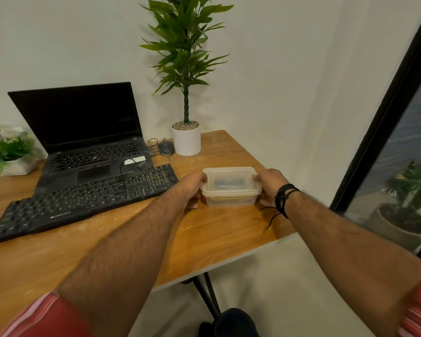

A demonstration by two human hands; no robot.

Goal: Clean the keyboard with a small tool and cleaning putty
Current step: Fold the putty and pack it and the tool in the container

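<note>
Both hands are on the clear plastic container, one at each short end. The left hand curls its fingers round the left end, fingertips up at the lid's rim and thumb low by the base. The right hand mirrors it at the right end, fingertips hooked on the lid edge; a black cord bracelet sits on that wrist with loose ends trailing onto the wooden table.

The container looks light and thin-walled, likely to flex under a squeeze, and its smooth sides could slip. The firm places to hold are the stiffer rim and the lid's corners, where the fingers already are. Something dark shows through the lid, too blurred to name; it may be the tool or the putty, and the lid is still on.

Both forearms reach straight out from the body, nearly parallel, wrists low over the table, red striped sleeves at the elbows.

Just left of the left hand lies the black keyboard, set at a slant, its number-pad end nearest that hand and not touching it. Beyond the keyboard stands an open laptop with a dark screen. Ahead of the hands, past the container, are a mouse and a potted plant in a white pot. A smaller plant sits far to the left.
</note>
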